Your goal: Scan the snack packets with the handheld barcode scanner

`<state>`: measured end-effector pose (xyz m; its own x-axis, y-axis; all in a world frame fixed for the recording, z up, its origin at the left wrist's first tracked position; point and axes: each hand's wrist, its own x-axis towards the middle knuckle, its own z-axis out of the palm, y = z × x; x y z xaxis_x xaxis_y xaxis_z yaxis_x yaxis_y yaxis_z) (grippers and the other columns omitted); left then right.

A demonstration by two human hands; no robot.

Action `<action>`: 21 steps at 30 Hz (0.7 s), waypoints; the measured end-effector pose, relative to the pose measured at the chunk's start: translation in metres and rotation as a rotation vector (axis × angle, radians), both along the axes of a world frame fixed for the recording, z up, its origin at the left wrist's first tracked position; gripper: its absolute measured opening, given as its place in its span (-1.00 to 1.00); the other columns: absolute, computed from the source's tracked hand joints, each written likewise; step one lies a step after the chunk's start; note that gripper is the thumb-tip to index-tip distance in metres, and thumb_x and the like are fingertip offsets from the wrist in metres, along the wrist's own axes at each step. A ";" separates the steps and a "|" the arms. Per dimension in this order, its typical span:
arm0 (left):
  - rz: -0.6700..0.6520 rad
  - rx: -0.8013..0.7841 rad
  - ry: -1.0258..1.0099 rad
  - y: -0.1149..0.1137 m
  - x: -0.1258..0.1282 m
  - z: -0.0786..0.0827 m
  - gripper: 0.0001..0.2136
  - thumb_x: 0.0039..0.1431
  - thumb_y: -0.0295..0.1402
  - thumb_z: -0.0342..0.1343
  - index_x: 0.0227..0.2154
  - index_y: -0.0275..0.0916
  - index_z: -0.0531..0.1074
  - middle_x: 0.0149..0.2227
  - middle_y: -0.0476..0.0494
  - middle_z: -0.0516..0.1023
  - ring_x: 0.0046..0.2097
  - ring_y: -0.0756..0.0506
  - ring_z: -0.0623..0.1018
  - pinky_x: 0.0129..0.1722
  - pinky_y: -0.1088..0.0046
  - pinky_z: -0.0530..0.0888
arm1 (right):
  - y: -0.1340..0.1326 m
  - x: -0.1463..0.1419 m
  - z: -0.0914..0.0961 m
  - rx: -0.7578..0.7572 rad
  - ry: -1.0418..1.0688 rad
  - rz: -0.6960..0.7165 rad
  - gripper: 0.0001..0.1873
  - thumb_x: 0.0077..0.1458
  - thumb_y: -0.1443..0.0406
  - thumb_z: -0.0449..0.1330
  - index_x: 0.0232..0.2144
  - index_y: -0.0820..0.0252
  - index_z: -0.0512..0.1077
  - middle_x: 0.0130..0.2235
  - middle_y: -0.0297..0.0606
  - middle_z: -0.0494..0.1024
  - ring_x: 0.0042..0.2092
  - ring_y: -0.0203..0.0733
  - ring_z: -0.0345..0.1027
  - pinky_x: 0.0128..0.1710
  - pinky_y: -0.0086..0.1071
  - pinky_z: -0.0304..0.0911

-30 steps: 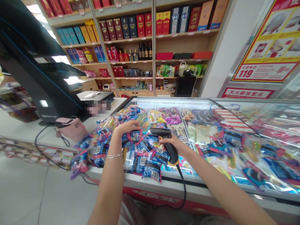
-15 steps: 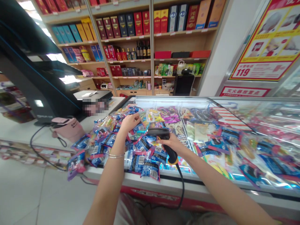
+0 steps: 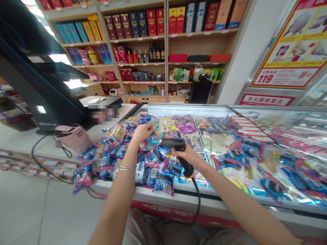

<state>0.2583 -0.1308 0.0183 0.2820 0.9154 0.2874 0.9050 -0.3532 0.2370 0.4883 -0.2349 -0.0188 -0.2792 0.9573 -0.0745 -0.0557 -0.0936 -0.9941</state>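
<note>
since a second ago your left hand (image 3: 141, 131) has shifted forward, fingers closed on a packet (image 3: 152, 137) just left of the scanner (image 3: 174, 144) clamped in your right hand (image 3: 186, 155); scanning looks ongoing.

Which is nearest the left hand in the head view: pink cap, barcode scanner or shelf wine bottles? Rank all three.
From the left hand:
1. barcode scanner, just to its right, held in the right hand.
2. pink cap, off to the left on the counter.
3. wine bottles, far back on the shelf.
</note>
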 end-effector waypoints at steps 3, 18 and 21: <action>0.001 -0.004 0.000 0.002 -0.001 -0.001 -0.78 0.15 -0.25 -0.05 -0.37 -0.20 0.48 -0.40 -0.10 0.57 -0.32 -0.10 0.51 -0.33 0.49 0.30 | 0.000 0.000 -0.001 0.003 0.003 0.004 -0.78 -0.24 0.27 0.33 -0.48 0.18 0.39 -0.62 -0.40 0.38 -0.66 -0.34 0.23 -0.69 -0.43 0.21; 0.023 -0.011 0.005 0.000 0.000 -0.002 -0.78 0.16 -0.26 -0.06 -0.39 -0.21 0.46 -0.41 -0.09 0.56 -0.32 -0.09 0.51 -0.35 0.50 0.28 | 0.003 0.000 -0.003 -0.011 -0.019 0.021 -0.78 -0.23 0.27 0.33 -0.48 0.20 0.40 -0.60 -0.35 0.43 -0.67 -0.32 0.21 -0.69 -0.40 0.20; 0.013 -0.009 0.004 0.001 0.000 -0.003 -0.79 0.17 -0.26 -0.06 -0.39 -0.20 0.45 -0.39 -0.09 0.56 -0.31 -0.09 0.52 -0.34 0.49 0.29 | 0.002 -0.001 -0.003 -0.024 0.002 0.005 -0.77 -0.24 0.27 0.33 -0.48 0.20 0.40 -0.57 -0.34 0.45 -0.66 -0.33 0.22 -0.68 -0.41 0.21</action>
